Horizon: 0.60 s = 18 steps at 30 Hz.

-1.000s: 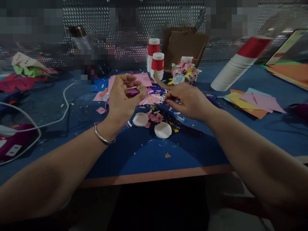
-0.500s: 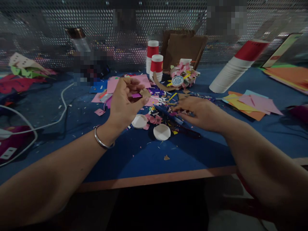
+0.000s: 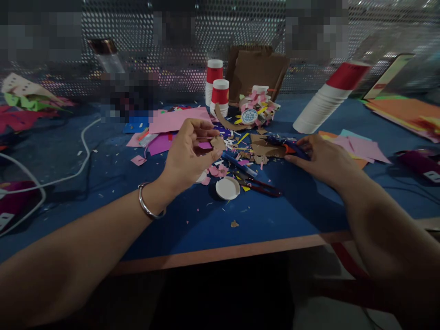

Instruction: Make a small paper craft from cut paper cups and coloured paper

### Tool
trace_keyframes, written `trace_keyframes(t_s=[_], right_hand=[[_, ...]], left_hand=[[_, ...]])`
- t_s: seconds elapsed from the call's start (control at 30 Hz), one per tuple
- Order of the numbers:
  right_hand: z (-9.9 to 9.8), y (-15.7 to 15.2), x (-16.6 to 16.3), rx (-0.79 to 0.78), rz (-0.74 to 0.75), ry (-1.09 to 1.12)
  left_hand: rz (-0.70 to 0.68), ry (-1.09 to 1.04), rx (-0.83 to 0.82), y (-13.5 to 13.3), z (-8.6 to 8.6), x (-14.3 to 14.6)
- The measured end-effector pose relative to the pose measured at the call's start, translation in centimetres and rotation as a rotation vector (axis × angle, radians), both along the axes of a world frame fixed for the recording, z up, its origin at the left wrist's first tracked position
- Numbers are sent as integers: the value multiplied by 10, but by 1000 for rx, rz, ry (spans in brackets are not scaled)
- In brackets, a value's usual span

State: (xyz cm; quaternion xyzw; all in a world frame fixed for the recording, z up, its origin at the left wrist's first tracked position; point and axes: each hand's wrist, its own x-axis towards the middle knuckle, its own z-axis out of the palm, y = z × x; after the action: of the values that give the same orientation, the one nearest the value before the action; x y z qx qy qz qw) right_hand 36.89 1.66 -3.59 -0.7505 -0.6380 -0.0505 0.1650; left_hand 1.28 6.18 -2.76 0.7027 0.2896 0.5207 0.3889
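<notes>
My left hand (image 3: 192, 149), with a metal bangle at the wrist, pinches a small brown cardboard piece (image 3: 217, 143) between thumb and fingers above the scraps. On the right, my right hand (image 3: 321, 158) is closed around the handle of a dark blue glue gun (image 3: 279, 140) with an orange trigger. The glue gun's nozzle points left, over a torn sheet of cardboard (image 3: 263, 147). Between the hands lie a blue pen-like stick (image 3: 240, 164), dark-handled scissors (image 3: 263, 187) and a white round lid (image 3: 228, 188). A second white lid is mostly hidden behind my left hand.
Stacked red and white cups (image 3: 220, 97) stand at the back beside a paper-covered ball-like craft (image 3: 259, 107). A tall cup stack (image 3: 326, 101) leans at right. Colored paper sheets (image 3: 364, 145) lie near my right hand. A white cable (image 3: 84, 142) curves across the left.
My right hand has moved right from the scraps and taken hold of the glue gun. My left hand keeps its pinch on the cardboard piece. The view has shifted slightly.
</notes>
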Motion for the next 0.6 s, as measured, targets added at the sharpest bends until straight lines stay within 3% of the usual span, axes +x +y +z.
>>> trace_keyframes(t_s=[0.3,0.5,0.6], right_hand=[[2,7,-14,81,-76,141],[10,-4,-25,225,-79,202],[14,-13,-36,373,-18,206]], left_hand=[[-124,31,35,-10,2,4],[-136,59,48,-15,3,5],[-114,80,32,-16,4,5]])
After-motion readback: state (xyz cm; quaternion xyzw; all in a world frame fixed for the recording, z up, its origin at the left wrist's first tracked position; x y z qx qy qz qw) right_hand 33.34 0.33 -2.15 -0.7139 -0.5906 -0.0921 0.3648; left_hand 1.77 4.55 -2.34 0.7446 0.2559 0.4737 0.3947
